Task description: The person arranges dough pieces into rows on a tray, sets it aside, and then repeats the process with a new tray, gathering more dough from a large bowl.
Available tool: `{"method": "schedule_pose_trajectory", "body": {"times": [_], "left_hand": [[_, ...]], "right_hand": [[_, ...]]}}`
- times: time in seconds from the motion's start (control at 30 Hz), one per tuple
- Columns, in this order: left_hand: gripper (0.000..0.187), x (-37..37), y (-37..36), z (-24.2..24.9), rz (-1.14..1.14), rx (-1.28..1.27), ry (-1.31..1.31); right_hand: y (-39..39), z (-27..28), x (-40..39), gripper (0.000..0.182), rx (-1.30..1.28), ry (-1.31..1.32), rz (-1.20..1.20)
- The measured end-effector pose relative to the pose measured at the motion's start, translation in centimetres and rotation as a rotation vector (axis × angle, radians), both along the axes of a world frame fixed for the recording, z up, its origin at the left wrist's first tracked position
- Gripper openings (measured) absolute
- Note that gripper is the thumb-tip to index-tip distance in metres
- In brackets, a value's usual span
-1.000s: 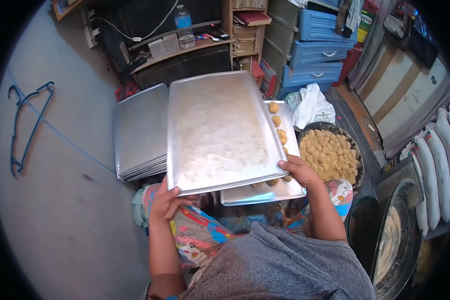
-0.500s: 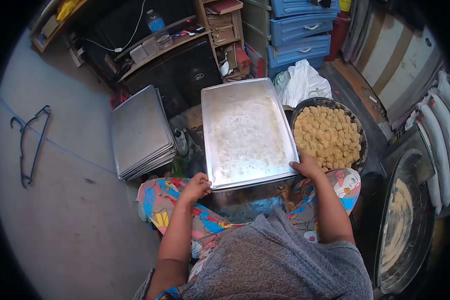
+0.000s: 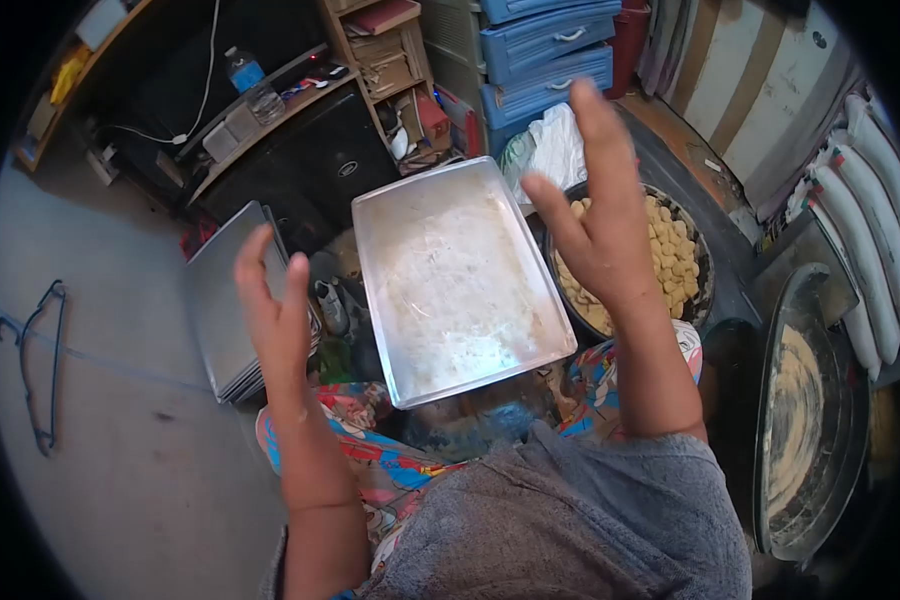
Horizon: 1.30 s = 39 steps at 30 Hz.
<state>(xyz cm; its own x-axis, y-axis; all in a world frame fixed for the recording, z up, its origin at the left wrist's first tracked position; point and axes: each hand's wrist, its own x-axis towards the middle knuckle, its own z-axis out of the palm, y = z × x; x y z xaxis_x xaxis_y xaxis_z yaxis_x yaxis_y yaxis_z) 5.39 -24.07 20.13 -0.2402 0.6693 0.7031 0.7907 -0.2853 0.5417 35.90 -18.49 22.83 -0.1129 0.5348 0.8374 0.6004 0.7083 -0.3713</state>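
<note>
A flat metal baking tray [image 3: 460, 280] with a low rim lies in front of me, its surface scuffed and shiny. My left hand [image 3: 275, 310] is raised off the tray's left side, fingers apart, holding nothing; behind it leans a stack of similar trays [image 3: 225, 310]. My right hand [image 3: 605, 215] is up over the right side, fingers and thumb spread, slightly blurred and empty. Partly hidden behind that hand and forearm is a round dark basin of tan dough pieces [image 3: 675, 265].
Blue plastic drawers [image 3: 550, 70] and a white plastic bag [image 3: 558, 150] stand at the back. On the right is a large dark pan [image 3: 800, 440] with floury residue, near stacked white sacks [image 3: 855, 250]. A black hanger [image 3: 45, 370] hangs at left.
Both hands have let go of the tray's near corners and lifted, fingers spreading. The camera view has shifted, so the scene sits a little further left.
</note>
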Motion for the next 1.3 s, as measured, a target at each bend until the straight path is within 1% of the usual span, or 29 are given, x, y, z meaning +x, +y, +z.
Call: {"method": "schedule_pose_trajectory", "body": {"times": [0.03, 0.1, 0.13, 0.17, 0.2, 0.23, 0.27, 0.3, 0.37, 0.4, 0.47, 0.57, 0.6, 0.63, 0.67, 0.7, 0.77, 0.8, 0.83, 0.87, 0.93, 0.97, 1.03, 1.07, 1.1, 1.13, 1.17, 1.23, 1.3], "left_hand": [[0.044, 1.4, 1.4, 0.6, -0.009, -0.002, -0.003], [0.039, 4.1, 3.8, 1.1, -0.083, 0.154, 0.046], [0.041, 4.6, 5.2, -0.4, -0.055, 0.081, 0.137], [0.044, 4.8, 7.4, -3.2, -0.031, 0.011, 0.229], [0.050, 4.6, 9.6, -7.3, 0.053, -0.040, 0.343], [0.057, 4.4, 11.5, -12.2, 0.139, -0.088, 0.453], [0.061, 3.9, 12.0, -17.6, 0.204, -0.429, 0.481], [0.066, 3.4, 11.2, -21.7, 0.266, -0.789, 0.510], [0.072, 2.3, 11.9, -22.8, 0.257, -0.743, 0.536], [0.074, 2.1, 11.6, -22.2, 0.215, -0.751, 0.529], [0.075, 2.5, 12.3, -21.6, 0.219, -0.836, 0.444], [0.072, 4.8, 13.7, -19.8, 0.226, -0.852, 0.364], [0.071, 6.4, 15.2, -18.8, 0.126, -0.748, 0.359], [0.071, 8.2, 16.5, -18.1, 0.029, -0.652, 0.346], [0.070, 10.6, 18.1, -17.6, -0.096, -0.544, 0.304], [0.069, 13.6, 19.8, -17.1, -0.218, -0.431, 0.260], [0.064, 20.0, 22.7, -16.1, -0.476, -0.467, 0.161], [0.061, 22.6, 24.4, -17.2, -0.514, -0.529, 0.247], [0.059, 24.7, 26.2, -19.1, -0.552, -0.587, 0.343], [0.059, 26.4, 28.2, -21.8, -0.639, -0.737, 0.337], [0.061, 29.0, 32.5, -28.9, -0.828, -1.021, 0.336], [0.062, 29.6, 33.4, -32.0, -0.927, -1.168, 0.330], [0.062, 31.7, 34.0, -33.9, -0.970, -1.323, 0.576], [0.059, 32.7, 34.2, -34.8, -0.896, -1.341, 0.640], [0.059, 34.0, 34.6, -35.1, -0.914, -1.370, 0.651], [0.058, 35.9, 35.4, -35.3, -0.924, -1.367, 0.772], [0.057, 37.5, 35.9, -35.5, -0.930, -1.358, 0.886], [0.057, 40.2, 36.1, -36.3, -1.008, -1.306, 0.747], [0.062, 42.9, 36.0, -39.7, -0.985, -1.178, 0.701]], "right_hand": [[0.5, 1.6, -1.0, 0.073, 0.189, 0.061, 0.004], [2.0, 1.5, -3.5, 0.074, 0.226, 0.060, -0.027], [3.1, 0.9, -4.8, 0.074, 0.261, 0.061, -0.052], [4.3, -1.3, -6.4, 0.077, 0.128, 0.026, -0.066], [5.9, -5.0, -7.8, 0.078, -0.016, -0.104, -0.172], [8.1, -10.8, -9.1, 0.079, -0.173, -0.261, -0.257], [10.4, -21.3, -9.8, 0.082, -0.352, -0.391, -0.225], [9.3, -25.3, -9.5, 0.083, -0.717, -0.508, -0.169], [9.9, -26.5, -10.2, 0.085, -0.674, -0.504, -0.200], [8.9, -26.9, -10.6, 0.085, -0.716, -0.508, -0.196], [10.1, -25.4, -9.6, 0.086, -0.759, -0.576, -0.132], [12.4, -23.8, -5.4, 0.080, -0.869, -0.291, 0.128], [13.4, -22.6, -2.4, 0.083, -0.792, -0.264, 0.138], [15.2, -22.7, 1.0, 0.079, -0.671, -0.248, 0.115], [16.5, -22.5, 4.9, 0.074, -0.630, -0.212, 0.118], [17.5, -22.3, 8.5, 0.070, -0.632, -0.180, 0.013], [19.0, -23.5, 16.4, 0.069, -0.895, -0.166, -0.061], [19.5, -25.2, 20.0, 0.069, -1.022, -0.158, -0.116], [19.7, -27.4, 23.5, 0.069, -1.103, -0.195, -0.163], [20.1, -30.0, 26.9, 0.070, -1.180, -0.220, -0.215], [20.1, -35.9, 32.0, 0.075, -1.281, -0.112, -0.403], [19.5, -38.7, 32.9, 0.075, -1.286, -0.081, -0.413], [18.5, -43.1, 33.7, 0.085, -1.274, 0.083, -0.817], [18.8, -44.7, 34.1, 0.085, -1.294, 0.099, -0.829], [18.6, -46.2, 33.9, 0.089, -1.352, 0.012, -0.883], [18.0, -47.4, 33.7, 0.093, -1.416, -0.092, -0.931], [17.6, -47.9, 33.7, 0.093, -1.451, -0.105, -0.932], [18.0, -48.1, 33.4, 0.096, -1.386, -0.098, -0.963], [18.3, -48.9, 32.5, 0.095, -1.406, -0.179, -0.958]]}}
